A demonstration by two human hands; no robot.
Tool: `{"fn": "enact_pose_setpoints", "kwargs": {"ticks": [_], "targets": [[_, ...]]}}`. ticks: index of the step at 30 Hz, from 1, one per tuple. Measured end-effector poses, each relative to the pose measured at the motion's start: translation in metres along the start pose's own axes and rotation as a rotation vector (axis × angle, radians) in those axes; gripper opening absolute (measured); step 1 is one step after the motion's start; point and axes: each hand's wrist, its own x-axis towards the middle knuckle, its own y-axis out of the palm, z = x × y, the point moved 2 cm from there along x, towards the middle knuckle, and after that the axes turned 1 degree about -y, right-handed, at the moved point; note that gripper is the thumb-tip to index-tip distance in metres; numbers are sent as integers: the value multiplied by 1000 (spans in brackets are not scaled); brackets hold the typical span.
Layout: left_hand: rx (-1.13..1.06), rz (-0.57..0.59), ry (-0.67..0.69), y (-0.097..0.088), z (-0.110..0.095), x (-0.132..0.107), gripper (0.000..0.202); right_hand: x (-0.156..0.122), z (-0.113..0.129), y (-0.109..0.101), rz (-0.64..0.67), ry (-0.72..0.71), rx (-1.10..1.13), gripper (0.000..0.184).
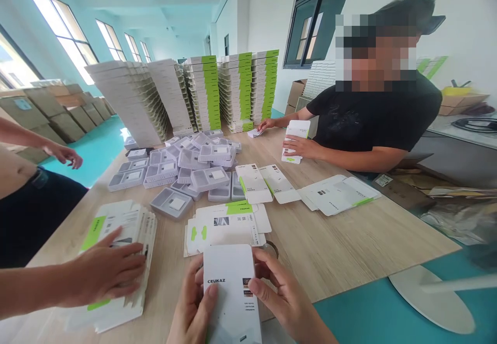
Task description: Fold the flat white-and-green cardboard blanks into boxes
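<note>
Head view: the person holds a white box point(231, 269) between both hands, its printed face toward them. The left hand point(192, 305) grips the left edge, thumb on the front; the right hand point(285, 297) is closed on the right edge the same way. The long axis of the box runs away from the body, and both hands are equally near to it. Just beyond the hands, unfolded cartons point(227, 225) lie on the table point(330, 245). Left of the left hand, a co-worker's hand point(104, 271) rests on a stack of flat cartons point(130, 220).
</note>
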Motion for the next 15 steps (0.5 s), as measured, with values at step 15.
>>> {"fn": "enact_pose_setpoints", "kwargs": {"ticks": [15], "targets": [[57,-7,-79,8,-1,-4,55,-4,-24,9,-138,67,198,59]]}}
